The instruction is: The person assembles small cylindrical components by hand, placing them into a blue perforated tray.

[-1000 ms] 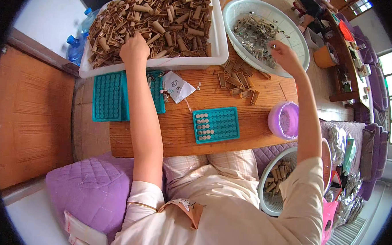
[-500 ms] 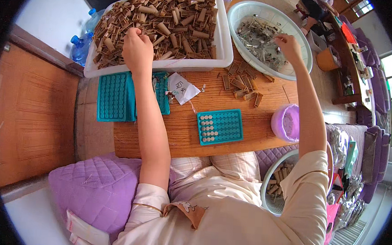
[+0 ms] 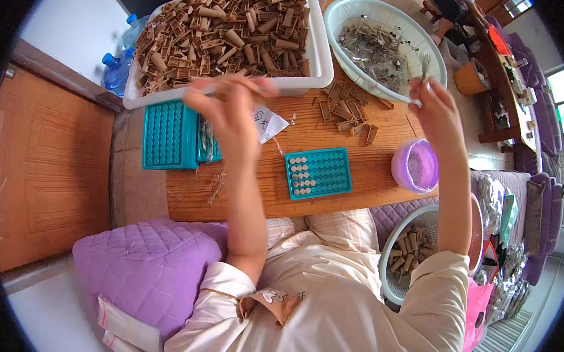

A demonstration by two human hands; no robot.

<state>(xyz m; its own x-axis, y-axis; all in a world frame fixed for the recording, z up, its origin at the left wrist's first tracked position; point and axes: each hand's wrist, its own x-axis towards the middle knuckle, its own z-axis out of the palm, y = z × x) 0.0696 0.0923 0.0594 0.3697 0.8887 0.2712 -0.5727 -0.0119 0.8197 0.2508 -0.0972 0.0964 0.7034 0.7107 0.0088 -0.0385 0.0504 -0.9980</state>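
My left hand (image 3: 235, 113) is smeared by motion above the near edge of the white tub (image 3: 321, 70). Brownish pieces show between its fingers, looking like the brown half-tube casings (image 3: 235, 38) heaped in that tub. Raised at the near right rim of the pale green basket (image 3: 357, 75), my right hand (image 3: 436, 113) pinches a small bundle of thin wire-like strips (image 3: 425, 65). Similar tangled strips and clear bits (image 3: 378, 50) lie in the basket. Between my arms sits a teal tray (image 3: 330, 175) with round silver pieces (image 3: 300, 175) in its left columns.
Loose brown casings (image 3: 349, 112) lie on the wooden table (image 3: 255, 197). A purple tub (image 3: 416, 167) stands at the right edge, stacked teal trays (image 3: 169, 135) at the left. Beside my right arm is a basket of casings (image 3: 385, 270). Another person (image 3: 447, 9) sits far right.
My left hand has come out of the casing heap toward me and right, with brown pieces in it. My right hand has drawn back from the basket's contents, with thin strips now showing in it.
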